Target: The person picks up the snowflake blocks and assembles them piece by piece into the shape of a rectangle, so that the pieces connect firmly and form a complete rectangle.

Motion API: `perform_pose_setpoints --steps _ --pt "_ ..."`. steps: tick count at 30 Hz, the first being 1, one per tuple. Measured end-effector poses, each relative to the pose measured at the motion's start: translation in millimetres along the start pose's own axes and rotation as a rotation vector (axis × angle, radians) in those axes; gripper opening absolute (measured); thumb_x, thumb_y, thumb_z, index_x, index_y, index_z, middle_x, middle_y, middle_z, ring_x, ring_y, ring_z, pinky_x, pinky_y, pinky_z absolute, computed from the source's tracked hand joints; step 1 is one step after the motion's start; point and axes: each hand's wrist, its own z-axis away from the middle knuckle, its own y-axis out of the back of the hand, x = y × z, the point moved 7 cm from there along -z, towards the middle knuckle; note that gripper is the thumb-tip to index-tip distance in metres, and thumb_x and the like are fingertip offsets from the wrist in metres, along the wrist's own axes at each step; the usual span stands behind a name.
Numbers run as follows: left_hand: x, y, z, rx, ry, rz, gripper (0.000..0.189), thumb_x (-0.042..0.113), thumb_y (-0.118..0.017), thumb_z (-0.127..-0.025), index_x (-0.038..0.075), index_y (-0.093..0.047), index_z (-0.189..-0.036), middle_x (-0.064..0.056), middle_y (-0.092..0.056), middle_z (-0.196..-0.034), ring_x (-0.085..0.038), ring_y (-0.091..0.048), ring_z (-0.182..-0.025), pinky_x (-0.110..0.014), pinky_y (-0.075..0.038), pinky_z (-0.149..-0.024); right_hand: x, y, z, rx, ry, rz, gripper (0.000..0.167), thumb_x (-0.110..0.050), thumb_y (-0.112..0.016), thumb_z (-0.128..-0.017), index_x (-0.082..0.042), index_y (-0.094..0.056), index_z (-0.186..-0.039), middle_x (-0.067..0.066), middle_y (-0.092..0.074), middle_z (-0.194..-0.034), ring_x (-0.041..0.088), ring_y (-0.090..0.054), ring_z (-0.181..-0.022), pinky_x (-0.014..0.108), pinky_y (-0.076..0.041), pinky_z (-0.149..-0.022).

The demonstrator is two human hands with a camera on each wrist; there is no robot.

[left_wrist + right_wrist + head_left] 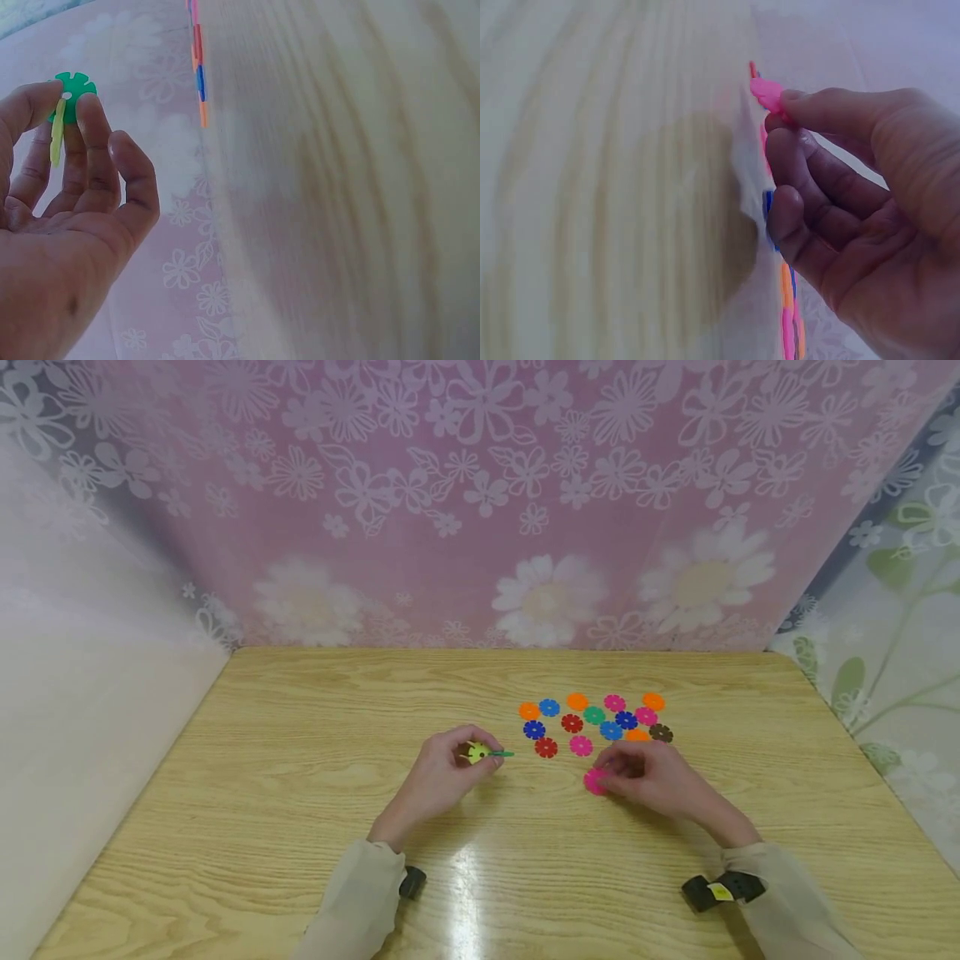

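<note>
My left hand (450, 768) pinches two notched plastic discs joined at an angle, a green disc (75, 90) and a yellow disc (478, 752). In the left wrist view the yellow disc appears edge-on, slotted into the green one, with thumb and index finger on them. Between the thumb and index finger of my right hand (660, 777) is a pink notched disc (595, 781), held by its edge just above the table; the right wrist view shows its far part sticking out past the fingertips. The two hands are apart, with the loose discs beyond them.
Several loose notched discs lie flat on the wooden table (262, 793), among them a red disc (546, 747), a light blue disc (549, 707) and a brown disc (661, 732). A flowered pink cloth (420, 552) hangs behind the table's far edge.
</note>
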Motion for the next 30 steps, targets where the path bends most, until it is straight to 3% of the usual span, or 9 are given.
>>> perform_pose_setpoints --steps 10,19,30 --pt "0.5 -0.6 -0.3 -0.006 -0.007 0.003 0.009 0.020 -0.074 -0.095 0.026 -0.073 -0.102 0.004 -0.069 -0.103 -0.016 -0.062 -0.087 -0.033 -0.057 -0.082 -11.9 -9.3 -11.0 0.023 -0.024 -0.188 0.018 -0.022 -0.078 -0.092 -0.013 -0.074 -0.107 0.002 -0.075 -0.091 0.016 -0.068 -0.073 0.026 -0.054 -0.059" --pt "0.8 -1.2 -1.0 -0.012 -0.006 0.007 0.008 0.020 -0.074 -0.095 0.026 -0.072 -0.101 0.005 -0.069 -0.102 -0.017 -0.062 -0.088 -0.032 -0.057 -0.080 -26.6 -17.1 -19.2 0.051 -0.022 -0.266 0.021 -0.019 -0.077 -0.092 -0.009 -0.073 -0.111 0.007 -0.076 -0.098 0.021 -0.072 -0.080 0.027 -0.057 -0.065" --pt "2.2 -2.1 -2.2 -0.015 -0.028 0.009 0.008 0.021 -0.073 -0.095 0.026 -0.073 -0.101 0.005 -0.070 -0.101 -0.018 -0.060 -0.089 -0.028 -0.056 -0.075 -42.2 -24.7 -27.2 0.091 -0.028 -0.437 0.021 -0.016 -0.077 -0.092 -0.006 -0.073 -0.110 0.014 -0.077 -0.099 0.032 -0.075 -0.086 0.034 -0.062 -0.072"
